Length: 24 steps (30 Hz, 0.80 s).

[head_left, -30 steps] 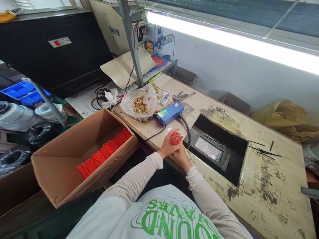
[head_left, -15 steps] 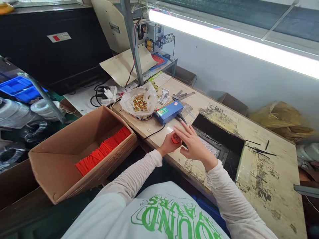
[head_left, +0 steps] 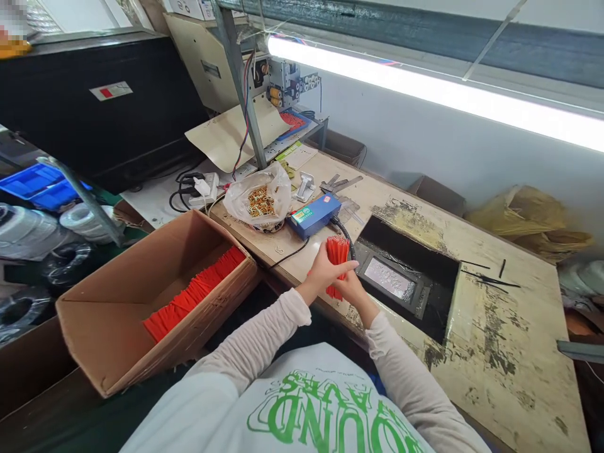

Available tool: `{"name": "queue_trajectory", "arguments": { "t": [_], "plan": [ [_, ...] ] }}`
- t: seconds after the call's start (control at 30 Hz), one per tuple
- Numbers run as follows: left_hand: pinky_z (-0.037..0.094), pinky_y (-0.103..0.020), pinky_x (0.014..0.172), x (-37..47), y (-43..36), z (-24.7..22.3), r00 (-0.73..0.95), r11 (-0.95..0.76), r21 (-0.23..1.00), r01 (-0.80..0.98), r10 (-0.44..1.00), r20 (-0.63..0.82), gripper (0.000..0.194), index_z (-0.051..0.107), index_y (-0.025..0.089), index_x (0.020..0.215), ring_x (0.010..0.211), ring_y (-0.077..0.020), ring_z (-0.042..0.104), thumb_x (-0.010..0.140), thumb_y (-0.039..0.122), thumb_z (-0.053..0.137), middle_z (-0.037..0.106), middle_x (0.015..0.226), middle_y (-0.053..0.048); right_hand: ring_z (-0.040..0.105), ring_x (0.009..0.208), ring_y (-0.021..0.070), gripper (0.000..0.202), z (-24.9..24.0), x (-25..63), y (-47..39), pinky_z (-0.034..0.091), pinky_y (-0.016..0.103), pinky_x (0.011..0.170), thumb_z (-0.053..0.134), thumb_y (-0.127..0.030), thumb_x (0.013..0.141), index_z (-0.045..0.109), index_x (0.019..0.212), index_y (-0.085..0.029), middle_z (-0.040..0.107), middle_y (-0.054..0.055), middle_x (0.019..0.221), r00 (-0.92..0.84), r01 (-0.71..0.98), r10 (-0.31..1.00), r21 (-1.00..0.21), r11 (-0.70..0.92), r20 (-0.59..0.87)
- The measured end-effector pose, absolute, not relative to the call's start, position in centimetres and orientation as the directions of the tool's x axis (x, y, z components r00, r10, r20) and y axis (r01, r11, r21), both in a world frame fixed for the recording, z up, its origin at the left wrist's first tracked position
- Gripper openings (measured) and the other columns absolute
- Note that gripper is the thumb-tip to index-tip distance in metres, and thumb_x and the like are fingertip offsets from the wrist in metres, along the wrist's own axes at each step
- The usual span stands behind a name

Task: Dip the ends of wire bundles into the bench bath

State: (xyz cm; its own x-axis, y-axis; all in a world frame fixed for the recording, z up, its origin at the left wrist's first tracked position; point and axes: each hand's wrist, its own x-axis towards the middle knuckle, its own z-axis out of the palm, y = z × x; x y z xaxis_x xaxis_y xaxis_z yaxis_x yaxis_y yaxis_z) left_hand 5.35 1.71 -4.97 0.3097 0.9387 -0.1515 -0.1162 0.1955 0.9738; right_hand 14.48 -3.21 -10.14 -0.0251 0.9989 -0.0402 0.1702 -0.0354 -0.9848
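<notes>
A bundle of red wires [head_left: 337, 250] stands roughly upright between my hands, its cut ends facing up. My left hand [head_left: 322, 270] is wrapped round its left side. On the right side my right hand [head_left: 352, 286] closes on the same bundle, with the two hands touching. Just beyond them is a blue box [head_left: 315, 217] with a black cable, beside a clear plastic bag [head_left: 232, 200] of small gold-coloured pieces. More red wires [head_left: 195, 292] lie in a cardboard box [head_left: 101, 333] to the left.
A dark recess [head_left: 436, 314] in the wooden table [head_left: 514, 314] holds a framed plate with a shiny surface [head_left: 387, 278]. Black strips [head_left: 491, 280] lie right of it. A metal post [head_left: 252, 126] and a machine [head_left: 202, 63] stand behind.
The bundle has tilted from end-on to upright, showing its length. My right hand has come down from over its top to grip its side. The view has shifted slightly.
</notes>
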Motion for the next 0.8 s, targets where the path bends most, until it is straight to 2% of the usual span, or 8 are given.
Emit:
{"name": "queue_trajectory", "arguments": {
  "t": [0.13,0.2,0.27,0.4,0.5,0.57,0.67,0.8],
  "plan": [
    [0.051,-0.032,0.071,3.1,3.1,-3.6,0.624,0.464,0.884,-0.066,0.71,-0.326,0.059,0.061,0.014,0.102,0.08,-0.0201,0.066,0.054,0.035,0.088,0.07,0.089,-0.007,0.064,0.063,0.0179,0.031,-8.9,15.6,-4.2,0.055,0.033,0.061,0.075,-0.035,0.067,0.059,0.086,-0.017,0.062,0.0,0.071,-0.293,-0.212,0.917,-0.916,-0.339,-0.271],
    [0.05,-0.031,0.066,2.7,3.3,-3.6,0.668,0.541,0.839,-0.058,0.646,-0.371,0.058,0.064,0.013,0.101,0.074,-0.019,0.066,0.054,0.035,0.088,0.071,0.085,-0.008,0.066,0.065,0.0181,0.039,-8.7,15.3,-4.6,0.055,0.032,0.062,0.082,-0.037,0.061,0.058,0.085,-0.018,0.063,0.0,0.074,-0.362,-0.301,0.889,-0.868,-0.396,-0.28],
    [0.05,-0.031,0.067,2.8,3.1,-4.0,0.634,0.536,0.84,-0.085,0.679,-0.369,0.054,0.066,0.013,0.098,0.071,-0.0175,0.065,0.053,0.033,0.088,0.071,0.084,-0.008,0.068,0.072,0.0204,0.045,-8.7,14.9,-4.7,0.057,0.036,0.069,0.083,-0.043,0.06,0.059,0.089,-0.017,0.066,0.003,0.081,-0.359,-0.34,0.893,-0.853,-0.397,-0.273],
    [0.051,-0.035,0.075,3.3,2.6,-4.6,0.576,0.388,0.916,-0.107,0.775,-0.261,0.04,0.067,0.012,0.085,0.073,-0.0174,0.064,0.055,0.033,0.085,0.069,0.081,-0.005,0.066,0.081,0.0216,0.05,-9.3,14.6,-3.7,0.056,0.039,0.077,0.08,-0.045,0.063,0.062,0.099,-0.017,0.069,0.006,0.09,-0.189,-0.205,0.964,-0.953,-0.224,-0.186],
    [0.05,-0.037,0.085,3.4,2.4,-4.6,0.579,0.174,0.977,-0.123,0.812,-0.072,0.042,0.065,0.014,0.089,0.082,-0.0183,0.064,0.055,0.029,0.086,0.069,0.087,-0.004,0.064,0.077,0.0216,0.033,-10.4,14.9,-2.8,0.056,0.039,0.073,0.077,-0.037,0.065,0.063,0.087,-0.018,0.066,0.004,0.081,-0.082,0.018,0.994,-0.997,-0.072,-0.074],
    [0.05,-0.037,0.088,3.4,2.4,-4.8,0.611,0.106,0.985,-0.136,0.791,-0.001,0.05,0.063,0.015,0.096,0.086,-0.0188,0.065,0.054,0.029,0.087,0.069,0.092,-0.005,0.063,0.079,0.0236,0.024,-11.4,15.1,-2.3,0.056,0.042,0.077,0.075,-0.034,0.066,0.062,0.081,-0.019,0.065,0.004,0.08,-0.051,0.141,0.999,-0.99,-0.003,-0.01],
    [0.05,-0.038,0.089,3.4,2.4,-5.4,0.645,0.109,0.986,-0.126,0.764,-0.002,0.055,0.061,0.016,0.098,0.087,-0.0203,0.067,0.053,0.033,0.089,0.069,0.094,-0.007,0.064,0.089,0.0265,0.019,-12.7,15.4,-1.9,0.054,0.045,0.086,0.072,-0.031,0.071,0.063,0.084,-0.02,0.068,0.008,0.089,-0.027,0.229,0.999,-0.972,0.047,0.042],
    [0.048,-0.042,0.094,3.5,2.8,-6.0,0.671,0.083,0.994,-0.076,0.741,-0.011,0.045,0.064,0.015,0.092,0.093,-0.0235,0.066,0.06,0.036,0.086,0.071,0.092,-0.009,0.064,0.091,0.026,0.018,-13.6,15.4,-1.6,0.053,0.044,0.089,0.071,-0.032,0.075,0.063,0.088,-0.021,0.069,0.008,0.094,-0.051,0.226,0.997,-0.972,0.066,0.056]
  ]
}}
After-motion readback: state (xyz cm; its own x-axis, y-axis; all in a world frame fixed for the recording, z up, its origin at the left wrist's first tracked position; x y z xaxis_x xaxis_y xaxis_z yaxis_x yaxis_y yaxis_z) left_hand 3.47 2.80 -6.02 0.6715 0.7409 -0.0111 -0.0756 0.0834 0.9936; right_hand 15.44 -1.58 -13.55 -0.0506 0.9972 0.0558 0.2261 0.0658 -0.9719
